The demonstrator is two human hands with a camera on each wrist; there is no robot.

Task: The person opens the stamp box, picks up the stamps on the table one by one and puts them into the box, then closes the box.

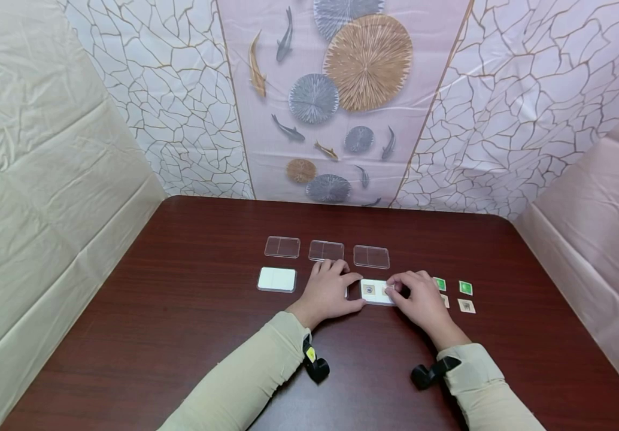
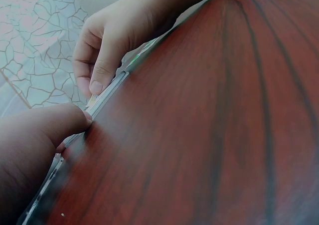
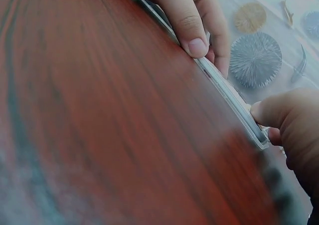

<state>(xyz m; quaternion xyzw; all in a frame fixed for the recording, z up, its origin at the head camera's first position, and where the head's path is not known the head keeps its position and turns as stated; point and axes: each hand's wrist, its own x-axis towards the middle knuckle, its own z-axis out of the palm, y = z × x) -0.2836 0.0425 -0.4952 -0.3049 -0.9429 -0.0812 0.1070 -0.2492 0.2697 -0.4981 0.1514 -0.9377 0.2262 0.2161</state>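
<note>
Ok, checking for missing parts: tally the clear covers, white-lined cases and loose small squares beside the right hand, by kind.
Clear plastic covers: 3
White-lined cases: 3, one mostly hidden by the left hand
Loose green squares: 2
Loose beige squares: 2
Total: 10

2 sleeved forearms (image 1: 250, 374) reach forward, the left hand (image 1: 328, 292) thumb-spread, the right hand (image 1: 419, 300) pinching with bent fingers (image 1: 403, 279).

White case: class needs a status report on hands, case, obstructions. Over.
Left hand grips white case by its left end. Right hand pinches small square over its right half. That hand partly hides square.
</note>
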